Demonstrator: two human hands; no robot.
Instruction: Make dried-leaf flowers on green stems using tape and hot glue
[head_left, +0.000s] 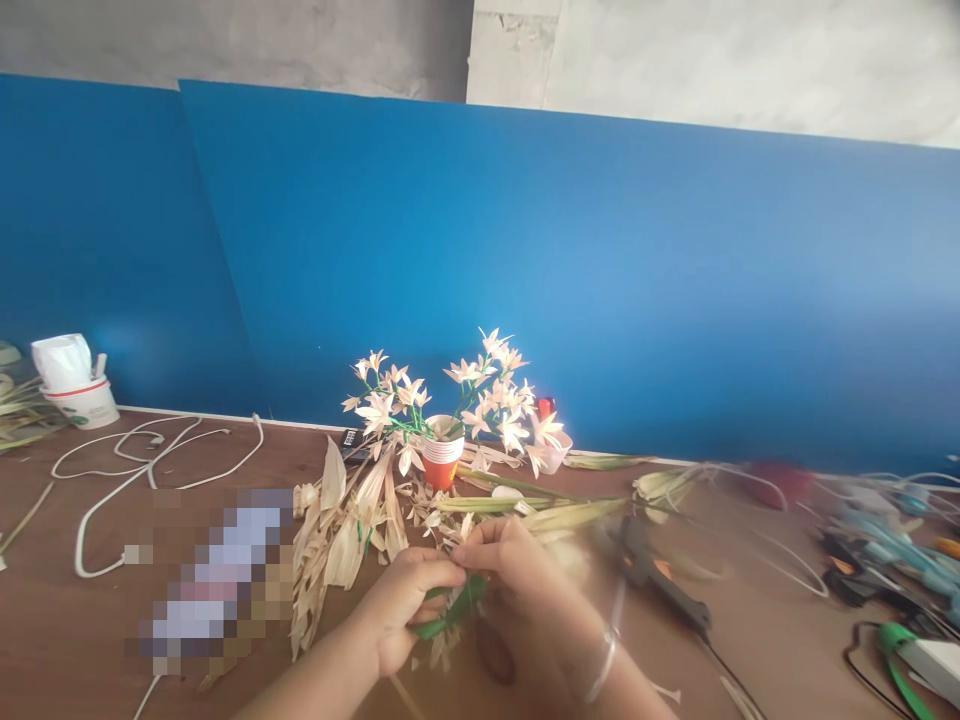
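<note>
Both hands (450, 580), fingertips pinched close together, hold a green strip (459, 606).

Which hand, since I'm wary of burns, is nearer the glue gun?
The right. The right hand is left of the glue gun, across a gap; the left hand is farther left.

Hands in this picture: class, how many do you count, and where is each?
2. The left hand is at lower centre, by a green strip; the right hand is just beside it, nearer the glue gun. No other hand shows.
</note>
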